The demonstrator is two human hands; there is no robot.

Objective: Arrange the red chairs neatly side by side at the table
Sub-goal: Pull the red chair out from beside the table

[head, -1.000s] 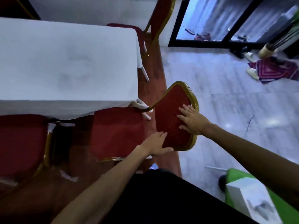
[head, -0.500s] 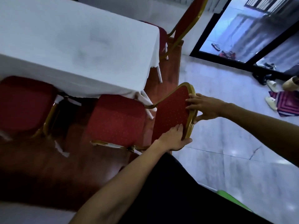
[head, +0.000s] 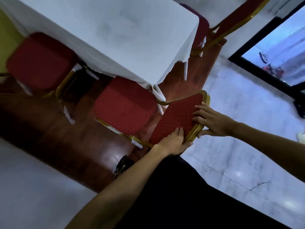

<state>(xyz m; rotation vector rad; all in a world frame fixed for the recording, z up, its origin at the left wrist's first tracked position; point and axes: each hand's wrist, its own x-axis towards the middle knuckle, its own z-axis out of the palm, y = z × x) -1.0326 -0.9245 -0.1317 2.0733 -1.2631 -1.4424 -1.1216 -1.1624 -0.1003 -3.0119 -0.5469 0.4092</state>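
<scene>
Gripping the backrest of the nearest red chair (head: pixel 175 119), the person stands just behind it with both arms stretched forward. The left hand (head: pixel 173 142) clamps the lower corner of the gold frame, its fingers lying close together on the dotted red padding and its thumb hooked under the rail. The right hand (head: pixel 212 120) holds the same rail a little farther along, with its fingers spread on the padding and its thumb tucked behind the frame. This chair sits at the corner of the table (head: pixel 107 30), with its seat partly under the hanging corner of the white cloth. A second red chair (head: pixel 39 61) stands to its left along the same side, also partly under the cloth, with a gap of dark brown floor (head: pixel 66 142) between the two. A third red chair (head: pixel 231 19) stands at the table's far end, with its back towards a glass door (head: pixel 280 38). Pale marble floor (head: pixel 231 154) spreads out on the right.
</scene>
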